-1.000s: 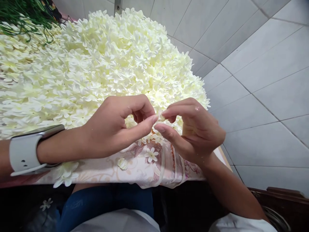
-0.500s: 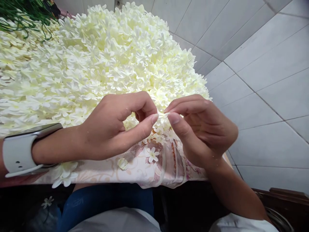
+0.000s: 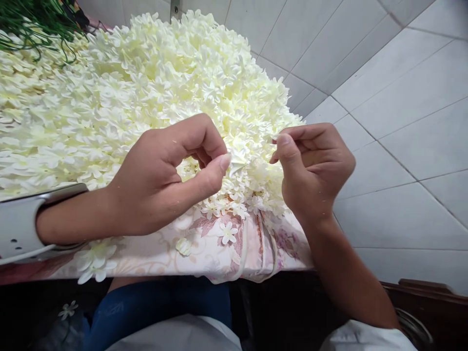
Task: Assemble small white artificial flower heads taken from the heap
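Observation:
My left hand is closed in a pinch, thumb against forefinger, on a white artificial flower whose petals stick out past the fingertips. To its right my right hand is held up, thumb and forefinger pressed together. A tiny pale bit shows at those fingertips, too small to name. Beyond both hands rises a large heap of white-yellow artificial flowers.
Loose blossoms lie on a flower-patterned cloth: a single flower, a crumpled one and a larger one. Green stems lie at the back left. A tiled wall bounds the right side.
My hands, which were nearly touching at the fingertips, have come apart. The right hand moved up and right; the left moved slightly up and left with the flower.

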`<state>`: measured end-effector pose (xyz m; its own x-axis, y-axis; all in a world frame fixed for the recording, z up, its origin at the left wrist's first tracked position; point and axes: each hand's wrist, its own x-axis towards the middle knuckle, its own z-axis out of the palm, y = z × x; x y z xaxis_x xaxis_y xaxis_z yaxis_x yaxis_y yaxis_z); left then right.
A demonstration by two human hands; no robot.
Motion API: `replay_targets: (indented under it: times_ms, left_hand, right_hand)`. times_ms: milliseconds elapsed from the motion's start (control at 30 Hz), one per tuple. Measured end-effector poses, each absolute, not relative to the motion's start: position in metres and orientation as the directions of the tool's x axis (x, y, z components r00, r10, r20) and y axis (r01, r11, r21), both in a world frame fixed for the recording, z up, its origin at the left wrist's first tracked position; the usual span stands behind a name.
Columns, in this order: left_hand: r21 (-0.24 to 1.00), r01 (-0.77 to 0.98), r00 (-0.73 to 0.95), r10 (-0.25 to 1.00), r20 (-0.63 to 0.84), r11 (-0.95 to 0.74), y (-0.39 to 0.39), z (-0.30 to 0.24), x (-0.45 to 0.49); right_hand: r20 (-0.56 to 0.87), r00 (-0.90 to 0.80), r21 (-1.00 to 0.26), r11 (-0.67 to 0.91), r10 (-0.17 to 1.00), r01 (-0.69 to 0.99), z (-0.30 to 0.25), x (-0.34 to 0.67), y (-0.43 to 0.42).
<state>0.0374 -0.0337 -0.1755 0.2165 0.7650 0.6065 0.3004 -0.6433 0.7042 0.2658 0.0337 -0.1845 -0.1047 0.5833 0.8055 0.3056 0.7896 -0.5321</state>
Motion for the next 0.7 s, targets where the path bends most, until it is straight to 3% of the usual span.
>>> replay_targets:
  times_ms: [167, 400, 500, 700]
  left_hand:
    - [0.707, 0.262, 0.211, 0.754, 0.622, -0.657, -0.031, -0.180, 0.039]
    - [0.598, 0.345, 0.241, 0.684, 0.689, -0.724, -0.027, -0.183, 0.039]
    - [0.563, 0.369, 0.319, 0.669, 0.671, -0.740, -0.029, -0.182, 0.039]
    - [0.620, 0.298, 0.347, 0.688, 0.638, -0.726, -0.031, -0.183, 0.038]
  right_hand:
    - [0.805, -0.193, -0.496, 0.815, 0.561, 0.299, -0.184, 0.260, 0.024]
    - [0.900, -0.366, -0.184, 0.967, 0.239, 0.178, -0.189, 0.254, 0.008]
    - [0.859, -0.421, -0.256, 0.956, 0.292, 0.142, -0.192, 0.253, 0.005]
    - [0.788, -0.429, -0.467, 0.883, 0.442, 0.052, -0.189, 0.251, -0.003]
